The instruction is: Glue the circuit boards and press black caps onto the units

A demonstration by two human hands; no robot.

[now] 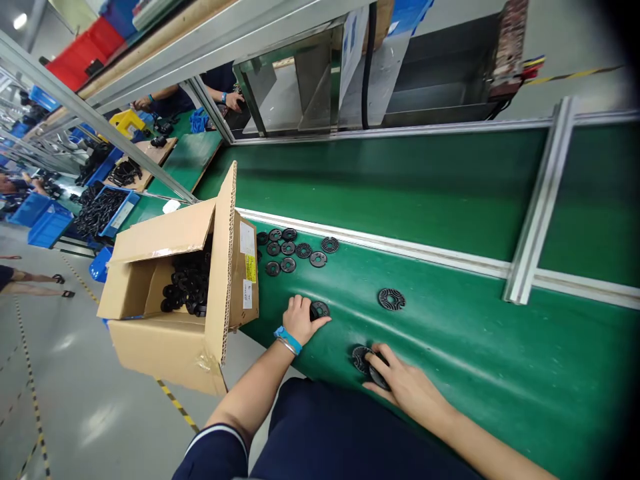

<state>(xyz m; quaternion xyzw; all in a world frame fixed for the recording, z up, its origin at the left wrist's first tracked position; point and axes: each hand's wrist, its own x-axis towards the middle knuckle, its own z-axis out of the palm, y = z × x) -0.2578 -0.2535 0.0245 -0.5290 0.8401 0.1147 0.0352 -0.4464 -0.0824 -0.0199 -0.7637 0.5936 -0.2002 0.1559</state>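
Note:
My left hand [300, 321], with a blue band at its wrist, curls over a round black disc [321, 309] on the green work surface [450, 320]. Its thumb lies along the near side of that disc. My right hand [400, 381] grips another black disc [379, 380] by its edge, close to the front of the surface. Partly overlapped by it is a patterned black disc [359, 359]. Between and beyond my hands lies a single black slotted disc [392, 299]. Several similar discs [288, 248] are grouped past my left hand.
An open cardboard box [170, 360] with many black parts stands at left. A metal rail [425, 252] runs behind the discs, and an upright bar [540, 200] crosses it at right. Blue bins [120, 212] and another person's hand [234, 101] are farther back.

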